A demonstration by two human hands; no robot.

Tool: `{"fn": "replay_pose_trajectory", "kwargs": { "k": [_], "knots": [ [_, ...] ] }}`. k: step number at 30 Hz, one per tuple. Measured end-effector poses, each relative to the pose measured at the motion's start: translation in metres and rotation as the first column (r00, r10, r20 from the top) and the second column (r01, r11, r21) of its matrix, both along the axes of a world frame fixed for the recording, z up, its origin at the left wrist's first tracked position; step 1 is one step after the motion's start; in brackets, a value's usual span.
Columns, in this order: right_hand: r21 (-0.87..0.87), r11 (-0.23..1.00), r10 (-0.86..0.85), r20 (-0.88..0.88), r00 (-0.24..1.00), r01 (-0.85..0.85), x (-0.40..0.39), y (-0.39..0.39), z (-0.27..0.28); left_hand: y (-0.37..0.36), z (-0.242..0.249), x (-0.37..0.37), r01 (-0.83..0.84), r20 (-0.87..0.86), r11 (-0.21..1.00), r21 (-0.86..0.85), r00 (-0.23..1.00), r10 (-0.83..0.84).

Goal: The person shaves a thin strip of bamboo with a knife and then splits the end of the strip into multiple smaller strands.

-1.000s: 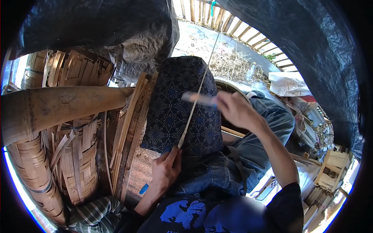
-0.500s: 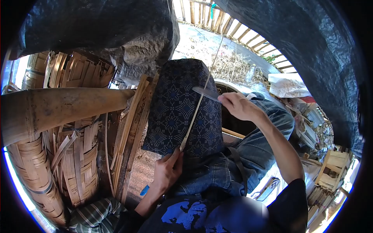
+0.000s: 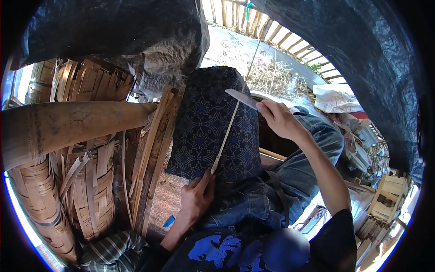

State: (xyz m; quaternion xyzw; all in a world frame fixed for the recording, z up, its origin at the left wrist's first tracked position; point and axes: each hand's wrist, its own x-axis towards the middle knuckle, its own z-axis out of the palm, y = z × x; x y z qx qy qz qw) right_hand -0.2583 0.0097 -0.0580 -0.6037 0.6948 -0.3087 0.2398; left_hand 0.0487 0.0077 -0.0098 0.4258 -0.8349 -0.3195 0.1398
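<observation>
My left hand [image 3: 197,196] pinches the near end of a long thin bamboo strip [image 3: 225,134], which runs up and away over my lap. Under the strip, a dark blue patterned cloth [image 3: 199,122] drapes over my thigh. In my right hand [image 3: 282,119] is a knife [image 3: 241,97], its handle mostly hidden by the fingers. The blade points left and lies across the strip, its broad side catching the light.
A thick bamboo pole [image 3: 86,120] juts in from the left, above woven bamboo baskets [image 3: 97,190]. Upright bamboo slats [image 3: 154,167] stand beside my left leg. Dark plastic sheeting [image 3: 113,31] hangs overhead. Shavings [image 3: 272,72] litter the ground ahead, and a wooden stool [image 3: 388,197] is at right.
The knife has shifted slightly up along the strip, and its blade has turned so that more of its flat face shows. My left hand stays nearly in place.
</observation>
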Motion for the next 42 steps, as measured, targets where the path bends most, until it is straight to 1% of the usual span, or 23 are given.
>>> {"fn": "replay_pose_trajectory", "kwargs": {
  "k": [2,4,5,6,9,12,18,20,21,23,24,26,28,30,31,32,34,35,36,38,39,40,42],
  "knots": [
    [0.068,0.998,-0.010,0.004,1.000,0.010,0.001,0.001,0.005,-0.002,0.001,-0.002,-0.003,-0.004,1.000,0.006,1.000,0.003],
    [0.299,0.947,0.069,0.163,0.984,-0.116,0.008,0.009,0.020,-0.003,0.001,-0.001,0.001,0.003,1.000,-0.019,1.000,-0.001],
    [0.348,0.930,0.031,0.254,0.967,-0.121,0.018,0.015,0.025,-0.003,0.002,-0.002,-0.006,0.004,1.000,-0.019,1.000,0.006],
    [0.329,0.924,0.111,0.261,0.959,-0.197,0.025,0.020,0.024,-0.004,0.002,-0.003,-0.010,0.001,1.000,0.004,1.000,0.010],
    [0.302,0.942,0.079,0.216,0.973,-0.144,0.033,0.028,0.030,-0.005,0.005,-0.005,-0.003,0.007,1.000,0.018,1.000,0.002],
    [0.329,0.935,0.034,0.288,0.957,-0.132,0.034,0.031,0.035,-0.005,0.004,-0.004,0.015,0.010,1.000,0.008,1.000,-0.015],
    [0.305,0.946,0.053,0.201,0.978,-0.114,0.034,0.037,0.028,-0.006,0.006,-0.006,0.068,0.036,0.997,-0.031,0.997,-0.067],
    [0.396,0.907,0.077,0.174,0.982,-0.141,0.030,0.032,0.031,-0.005,0.004,-0.005,0.086,0.050,0.996,-0.040,0.995,-0.084],
    [0.394,0.909,0.075,0.175,0.982,-0.140,0.029,0.029,0.035,-0.004,0.003,-0.006,0.084,0.044,0.995,-0.049,0.996,-0.082],
    [0.633,0.731,0.076,0.296,0.952,-0.255,0.028,0.021,0.043,-0.005,0.001,-0.008,0.082,0.036,0.995,-0.065,0.996,-0.080],
    [0.629,0.733,0.081,0.296,0.952,-0.258,0.034,0.024,0.038,-0.006,0.001,-0.009,0.081,0.037,0.995,-0.057,0.996,-0.079],
    [0.444,0.818,0.188,0.392,0.901,-0.364,0.050,0.035,0.027,-0.006,-0.001,-0.009,0.078,0.035,0.996,-0.051,0.996,-0.076],
    [0.465,0.806,0.180,0.397,0.900,-0.366,0.043,0.034,0.025,-0.004,-0.006,-0.007,0.025,-0.042,0.998,-0.053,0.999,-0.028],
    [0.338,0.915,0.050,0.448,0.893,-0.221,0.039,0.037,0.019,-0.004,-0.002,-0.008,0.021,-0.028,0.999,-0.045,0.999,-0.022],
    [0.314,0.943,-0.029,0.405,0.914,-0.109,0.039,0.036,0.021,-0.004,-0.001,-0.008,0.026,-0.021,0.999,-0.034,0.999,-0.027],
    [0.314,0.943,-0.032,0.407,0.913,-0.107,0.040,0.036,0.022,-0.004,0.000,-0.007,0.029,-0.019,0.999,-0.033,0.999,-0.029],
    [0.281,0.960,-0.078,0.264,0.961,0.001,0.041,0.035,0.025,-0.005,0.000,-0.009,0.037,-0.004,0.999,-0.017,0.999,-0.037],
    [0.308,0.948,-0.046,0.365,0.930,-0.074,0.049,0.041,0.031,-0.006,0.000,-0.010,0.039,-0.009,0.999,-0.019,0.999,-0.039],
    [0.306,0.949,-0.044,0.362,0.931,-0.074,0.057,0.047,0.034,-0.006,0.000,-0.010,0.033,-0.006,0.999,-0.015,0.999,-0.033],
    [0.152,0.972,0.149,0.199,0.969,-0.181,0.069,0.057,0.037,-0.006,0.000,-0.009,0.023,-0.001,1.000,-0.011,1.000,-0.023],
    [0.253,0.950,0.124,0.226,0.966,-0.181,0.067,0.056,0.043,-0.006,0.000,-0.008,0.030,0.006,0.999,-0.029,1.000,-0.029],
    [0.255,0.949,0.127,0.223,0.966,-0.184,0.066,0.057,0.043,-0.005,0.000,-0.008,0.035,0.014,0.998,-0.048,0.999,-0.034],
    [0.021,0.998,0.059,0.134,0.989,-0.062,0.068,0.059,0.042,-0.006,0.002,-0.009,0.034,0.023,0.999,-0.038,0.999,-0.033]
  ]
}}
